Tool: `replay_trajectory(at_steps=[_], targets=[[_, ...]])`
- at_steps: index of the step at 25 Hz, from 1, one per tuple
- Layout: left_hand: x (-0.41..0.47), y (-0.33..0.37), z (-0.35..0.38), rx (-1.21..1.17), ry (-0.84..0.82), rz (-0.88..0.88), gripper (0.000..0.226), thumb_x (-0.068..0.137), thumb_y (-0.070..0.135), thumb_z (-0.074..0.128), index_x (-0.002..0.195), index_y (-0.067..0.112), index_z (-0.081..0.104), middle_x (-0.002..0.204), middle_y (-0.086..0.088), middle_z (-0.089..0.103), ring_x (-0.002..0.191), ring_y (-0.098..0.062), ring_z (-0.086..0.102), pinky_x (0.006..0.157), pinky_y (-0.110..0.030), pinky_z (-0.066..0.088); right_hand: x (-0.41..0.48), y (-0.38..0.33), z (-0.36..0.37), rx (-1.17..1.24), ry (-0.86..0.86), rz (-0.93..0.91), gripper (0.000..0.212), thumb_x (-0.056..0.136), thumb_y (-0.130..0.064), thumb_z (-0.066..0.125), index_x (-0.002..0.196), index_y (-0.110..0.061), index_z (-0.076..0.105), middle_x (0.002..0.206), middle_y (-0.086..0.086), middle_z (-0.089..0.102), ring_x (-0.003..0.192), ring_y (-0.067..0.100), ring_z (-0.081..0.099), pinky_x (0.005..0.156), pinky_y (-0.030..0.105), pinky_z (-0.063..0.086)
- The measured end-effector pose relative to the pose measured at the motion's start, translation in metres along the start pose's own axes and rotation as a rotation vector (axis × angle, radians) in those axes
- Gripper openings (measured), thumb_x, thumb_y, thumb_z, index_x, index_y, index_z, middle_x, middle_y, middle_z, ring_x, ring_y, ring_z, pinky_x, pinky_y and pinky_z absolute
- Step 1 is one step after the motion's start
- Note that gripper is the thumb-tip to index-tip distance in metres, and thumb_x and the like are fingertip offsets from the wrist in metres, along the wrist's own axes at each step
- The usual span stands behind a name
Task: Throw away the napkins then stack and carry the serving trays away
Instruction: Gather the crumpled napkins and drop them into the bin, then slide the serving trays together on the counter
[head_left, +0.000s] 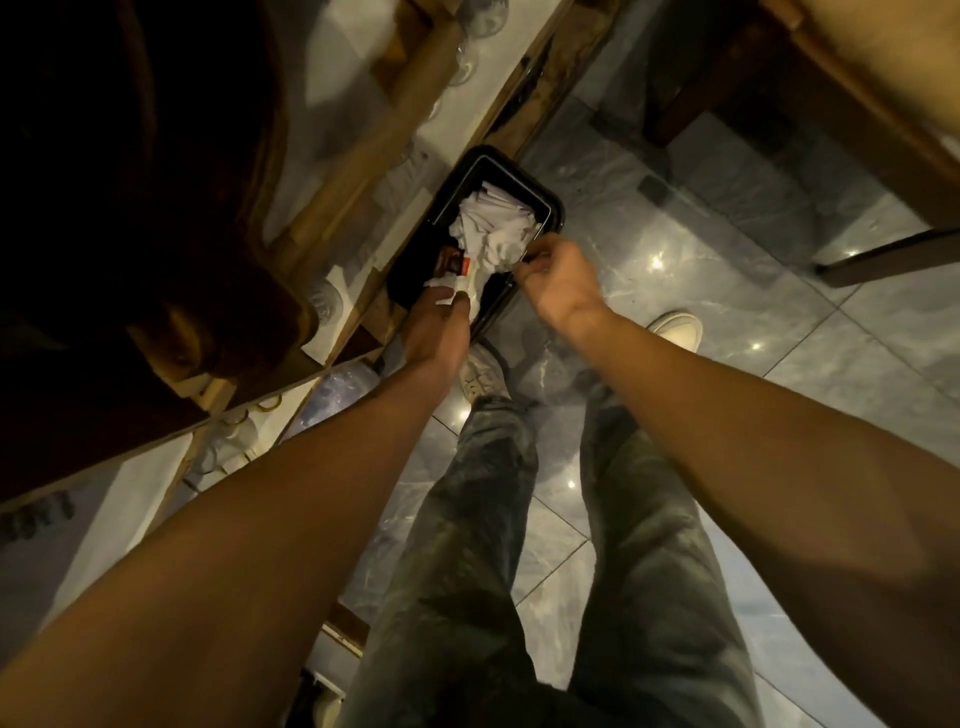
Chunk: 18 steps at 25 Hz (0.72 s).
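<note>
The left hand (441, 317) has its fingers (447, 297) closed on a piece of white napkin with a red mark, pressed at the 7 o'clock edge of the black bin (550, 205). The right hand (558, 278) is curled, fingertips pinched at the bin's 4 o'clock rim; whether they hold the rim itself or a liner cannot be told.

The napkins (493, 228) lie crumpled in a white heap inside the bin, filling its centre and reaching toward 12 o'clock. A small brown item (451, 262) lies in the bin at 8 o'clock of the heap, just beside the left fingers.

The bin stands on the grey tiled floor (727, 291), touching or just beside a wooden shelf unit (332, 182) at its 9 o'clock side. Glassware (322, 306) shows on the unit's pale shelves, blurred.

Both bare forearms reach forward from 6 o'clock. Below them are legs in dark jeans (498, 519) and two pale shoes (675, 330), one at 5 o'clock of the bin, the other directly under the left wrist.

A wooden chair or table frame (831, 104) stands well apart at 2 o'clock.
</note>
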<state>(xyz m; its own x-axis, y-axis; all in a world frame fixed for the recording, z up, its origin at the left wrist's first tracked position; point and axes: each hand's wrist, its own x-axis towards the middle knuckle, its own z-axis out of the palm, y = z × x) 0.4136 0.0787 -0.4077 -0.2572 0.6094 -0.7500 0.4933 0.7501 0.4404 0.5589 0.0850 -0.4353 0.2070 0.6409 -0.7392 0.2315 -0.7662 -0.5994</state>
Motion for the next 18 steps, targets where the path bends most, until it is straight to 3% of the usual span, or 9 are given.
replay_trajectory(at_steps=[6,10,14,18], targets=[[-0.077,0.032,-0.033,0.216,-0.012,0.163,0.032,0.099,0.029,0.049,0.123,0.011,0.058,0.129,-0.013,0.061,0.114,-0.029,0.058,0.082,-0.025,0.040,-0.080,-0.044,-0.036,-0.214,-0.015,-0.147,0.034,0.093,-0.026,0.058,0.123,-0.011,0.059,0.107,0.012,0.068,0.097,0.025,0.062,0.082,0.029,0.049],[-0.139,0.039,-0.059,0.125,-0.074,0.261,0.034,0.099,0.027,0.049,0.127,0.011,0.057,0.125,-0.012,0.062,0.113,-0.025,0.058,0.077,-0.017,0.034,-0.147,-0.073,-0.051,-0.270,0.017,-0.242,0.036,0.093,-0.024,0.057,0.126,-0.008,0.058,0.113,0.016,0.069,0.107,0.030,0.063,0.090,0.035,0.050],[-0.198,0.051,-0.092,0.061,-0.055,0.354,0.035,0.099,0.029,0.049,0.129,0.013,0.056,0.118,-0.005,0.064,0.100,-0.012,0.056,0.081,-0.020,0.037,-0.207,-0.105,-0.061,-0.249,0.088,-0.330,0.035,0.094,-0.024,0.056,0.126,-0.008,0.058,0.116,0.016,0.066,0.105,0.028,0.064,0.093,0.041,0.050],[-0.243,0.060,-0.124,0.019,-0.023,0.478,0.034,0.099,0.029,0.049,0.128,0.013,0.056,0.118,0.000,0.061,0.103,-0.009,0.056,0.081,-0.019,0.039,-0.254,-0.132,-0.074,-0.265,0.104,-0.432,0.037,0.095,-0.027,0.055,0.128,-0.010,0.056,0.120,0.015,0.063,0.108,0.027,0.062,0.096,0.043,0.049]])
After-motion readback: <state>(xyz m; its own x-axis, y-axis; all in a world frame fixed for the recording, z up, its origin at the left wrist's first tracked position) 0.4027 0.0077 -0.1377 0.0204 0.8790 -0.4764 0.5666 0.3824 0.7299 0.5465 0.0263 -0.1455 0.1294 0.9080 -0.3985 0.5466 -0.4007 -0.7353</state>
